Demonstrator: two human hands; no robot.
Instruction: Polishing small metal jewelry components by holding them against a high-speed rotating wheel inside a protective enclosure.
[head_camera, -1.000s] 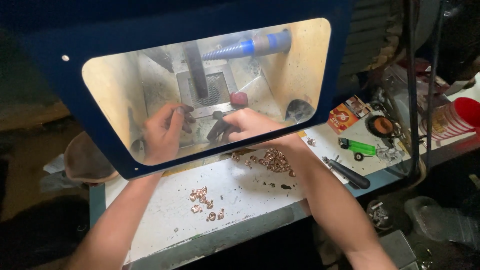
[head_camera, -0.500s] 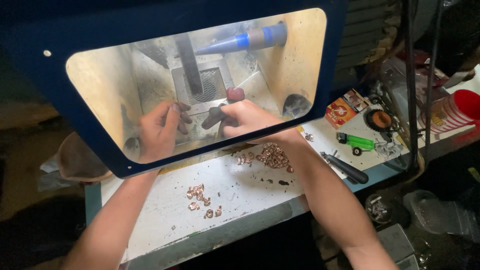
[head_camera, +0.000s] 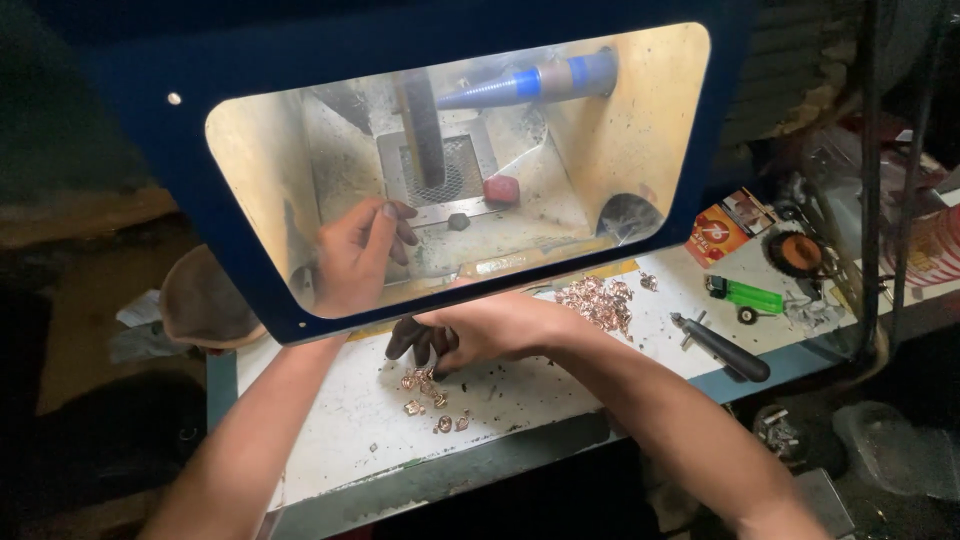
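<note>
The left hand (head_camera: 355, 250) was up behind the clear window of the blue hood (head_camera: 150, 200), at about 10 o'clock from the small pile (head_camera: 430, 400) of coppery bits. Its fingers were curled close with the thumb up, but I could not tell if it held a bit. It sat in front of the spinning cone (head_camera: 530, 82), likely so dust stayed inside the box.

The right hand (head_camera: 470, 335) was out on the white bench (head_camera: 330, 440), palm down, with dark fingertips bent narrow and touching the top of the small pile. It looked like it was picking up or dropping a bit there, though the bit was hidden.

A bigger pile (head_camera: 598, 303) lay at about 2 o'clock from the small one, well apart, perhaps to keep the two lots from mixing. A dark tool (head_camera: 722, 348) and a green lighter (head_camera: 745, 296) lay farther off at 3 o'clock, out of the way.
</note>
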